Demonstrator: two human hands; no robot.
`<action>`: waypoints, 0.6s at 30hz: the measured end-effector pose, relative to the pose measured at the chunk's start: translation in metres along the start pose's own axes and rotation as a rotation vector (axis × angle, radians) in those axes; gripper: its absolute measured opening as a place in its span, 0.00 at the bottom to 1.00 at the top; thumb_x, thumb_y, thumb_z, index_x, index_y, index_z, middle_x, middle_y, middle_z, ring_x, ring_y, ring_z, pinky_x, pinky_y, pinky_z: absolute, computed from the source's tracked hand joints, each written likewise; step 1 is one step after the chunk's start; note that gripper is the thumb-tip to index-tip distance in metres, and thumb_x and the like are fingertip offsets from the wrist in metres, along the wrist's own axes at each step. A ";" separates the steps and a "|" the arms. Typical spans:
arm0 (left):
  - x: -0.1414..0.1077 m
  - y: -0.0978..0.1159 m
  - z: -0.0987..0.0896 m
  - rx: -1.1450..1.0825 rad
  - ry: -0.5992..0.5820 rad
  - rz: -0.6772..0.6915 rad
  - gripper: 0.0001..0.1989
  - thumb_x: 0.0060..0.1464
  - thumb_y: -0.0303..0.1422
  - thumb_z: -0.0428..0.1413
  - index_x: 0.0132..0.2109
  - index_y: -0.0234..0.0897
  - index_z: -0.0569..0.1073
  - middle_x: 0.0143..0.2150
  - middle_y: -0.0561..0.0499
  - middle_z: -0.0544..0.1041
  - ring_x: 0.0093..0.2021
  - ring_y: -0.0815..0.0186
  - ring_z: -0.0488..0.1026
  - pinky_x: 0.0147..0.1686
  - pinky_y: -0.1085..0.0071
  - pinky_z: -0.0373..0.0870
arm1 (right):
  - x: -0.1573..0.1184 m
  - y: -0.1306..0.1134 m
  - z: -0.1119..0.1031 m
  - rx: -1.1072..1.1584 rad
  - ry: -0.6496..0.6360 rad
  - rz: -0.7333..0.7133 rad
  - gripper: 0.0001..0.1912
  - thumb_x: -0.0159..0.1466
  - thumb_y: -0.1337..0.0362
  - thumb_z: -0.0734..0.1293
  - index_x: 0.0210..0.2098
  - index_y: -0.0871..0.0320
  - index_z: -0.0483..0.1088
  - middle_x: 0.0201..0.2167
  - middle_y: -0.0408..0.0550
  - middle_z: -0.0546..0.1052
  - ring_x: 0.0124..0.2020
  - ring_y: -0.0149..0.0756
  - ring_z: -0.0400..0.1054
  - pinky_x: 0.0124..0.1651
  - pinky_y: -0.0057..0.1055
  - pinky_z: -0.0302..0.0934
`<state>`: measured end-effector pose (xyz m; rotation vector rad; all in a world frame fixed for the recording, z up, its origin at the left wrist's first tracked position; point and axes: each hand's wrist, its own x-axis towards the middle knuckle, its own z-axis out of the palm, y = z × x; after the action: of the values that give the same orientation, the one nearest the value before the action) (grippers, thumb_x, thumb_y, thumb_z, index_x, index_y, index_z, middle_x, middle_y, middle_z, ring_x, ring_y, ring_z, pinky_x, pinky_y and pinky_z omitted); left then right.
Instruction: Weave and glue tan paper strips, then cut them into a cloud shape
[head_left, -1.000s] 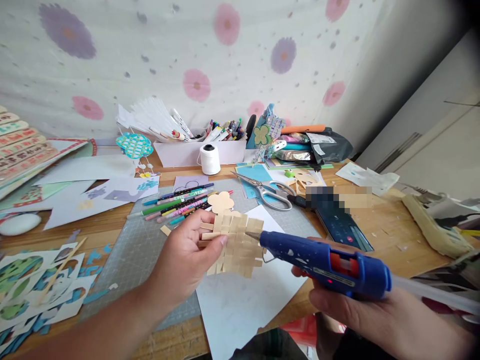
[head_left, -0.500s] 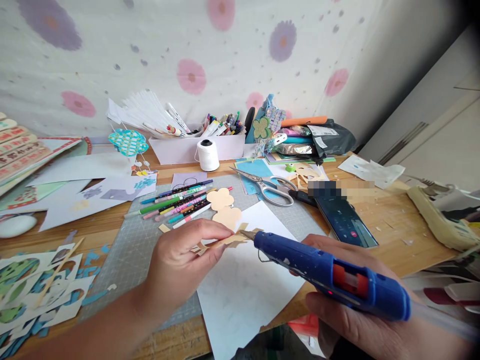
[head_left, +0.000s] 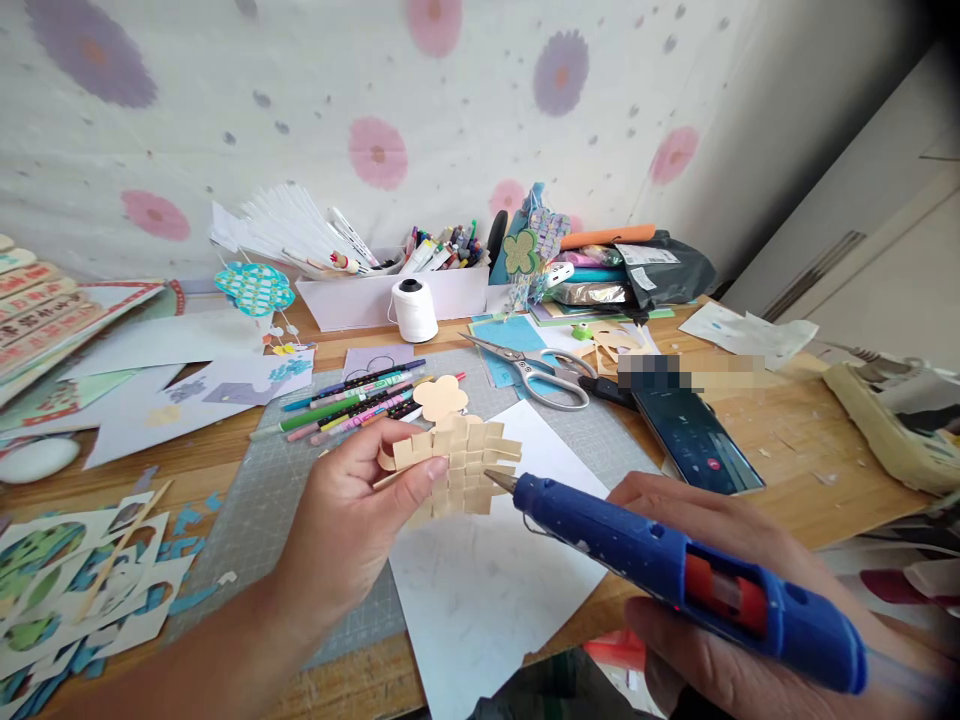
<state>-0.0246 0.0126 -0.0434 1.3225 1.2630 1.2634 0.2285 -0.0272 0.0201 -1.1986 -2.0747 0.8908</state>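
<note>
Between thumb and fingers, my left hand (head_left: 360, 510) pinches a woven piece of beige paper strips (head_left: 469, 465), its flat checkered face toward me. Loose strip ends stick out around its edges. My right hand (head_left: 720, 590) is wrapped round a blue glue gun (head_left: 675, 570), whose metal tip points left at the right edge of the weave. Beneath them lies a white paper sheet (head_left: 495, 590) on a grey cutting mat (head_left: 232, 560). Just behind the weave is a beige flower-shaped cutout (head_left: 440, 398), with another partly hidden below it.
Markers (head_left: 360, 400) lie left of the cutouts. Scissors (head_left: 551, 380) and a phone (head_left: 697, 440) are at right. A white thread spool (head_left: 415, 310) stands before a pen box (head_left: 337, 303). Paper scraps (head_left: 97, 570) cover the left front.
My left hand has turned the woven piece from nearly edge-on to face me. The glue gun has shifted slightly right and down, and its tip no longer overlaps the middle of the strips.
</note>
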 end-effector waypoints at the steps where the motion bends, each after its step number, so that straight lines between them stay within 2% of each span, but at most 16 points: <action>1: 0.000 -0.002 0.000 -0.066 -0.020 -0.059 0.10 0.49 0.37 0.65 0.40 0.45 0.76 0.32 0.55 0.78 0.34 0.63 0.73 0.32 0.70 0.68 | 0.001 0.000 0.000 -0.007 0.003 -0.004 0.04 0.56 0.67 0.65 0.26 0.52 0.68 0.27 0.45 0.75 0.26 0.35 0.72 0.20 0.26 0.65; 4: -0.001 -0.004 0.000 -0.137 -0.065 -0.141 0.13 0.49 0.38 0.65 0.42 0.45 0.75 0.32 0.55 0.78 0.33 0.63 0.72 0.31 0.70 0.68 | 0.003 0.002 0.002 -0.019 0.006 -0.017 0.06 0.57 0.68 0.63 0.25 0.52 0.67 0.29 0.46 0.75 0.28 0.35 0.73 0.21 0.25 0.65; 6: -0.002 -0.002 0.000 -0.078 -0.063 -0.107 0.10 0.49 0.38 0.65 0.40 0.45 0.76 0.31 0.56 0.78 0.32 0.64 0.72 0.31 0.71 0.68 | 0.003 0.003 0.002 -0.027 0.008 -0.033 0.07 0.58 0.68 0.63 0.25 0.52 0.67 0.30 0.46 0.75 0.29 0.35 0.73 0.24 0.26 0.67; 9: -0.003 0.004 -0.001 0.140 -0.013 0.095 0.04 0.51 0.35 0.64 0.36 0.47 0.78 0.34 0.57 0.80 0.35 0.65 0.74 0.36 0.72 0.70 | 0.002 0.004 0.000 -0.054 0.032 -0.052 0.06 0.58 0.67 0.63 0.26 0.51 0.67 0.27 0.45 0.74 0.26 0.36 0.72 0.28 0.30 0.69; 12: -0.003 0.010 -0.003 0.296 0.009 0.315 0.06 0.51 0.29 0.63 0.35 0.49 0.79 0.37 0.58 0.82 0.39 0.64 0.77 0.41 0.72 0.71 | 0.000 0.004 -0.003 -0.038 0.090 -0.061 0.05 0.57 0.68 0.64 0.26 0.50 0.66 0.24 0.43 0.73 0.23 0.36 0.71 0.26 0.31 0.67; 15: -0.003 0.014 -0.004 0.349 -0.003 0.436 0.11 0.51 0.24 0.61 0.36 0.49 0.79 0.38 0.58 0.83 0.40 0.65 0.78 0.43 0.72 0.72 | -0.001 0.005 -0.003 -0.030 0.134 -0.060 0.07 0.55 0.70 0.63 0.27 0.50 0.66 0.23 0.42 0.73 0.22 0.35 0.70 0.24 0.31 0.65; 18: -0.004 0.015 -0.005 0.383 -0.006 0.507 0.13 0.51 0.22 0.60 0.36 0.49 0.79 0.38 0.58 0.83 0.40 0.64 0.79 0.45 0.71 0.73 | -0.003 0.008 -0.002 -0.029 0.104 -0.059 0.06 0.55 0.70 0.63 0.27 0.50 0.67 0.24 0.41 0.73 0.22 0.34 0.70 0.24 0.30 0.64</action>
<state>-0.0278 0.0075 -0.0281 2.0142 1.2487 1.3929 0.2351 -0.0268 0.0146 -1.1670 -2.0347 0.7576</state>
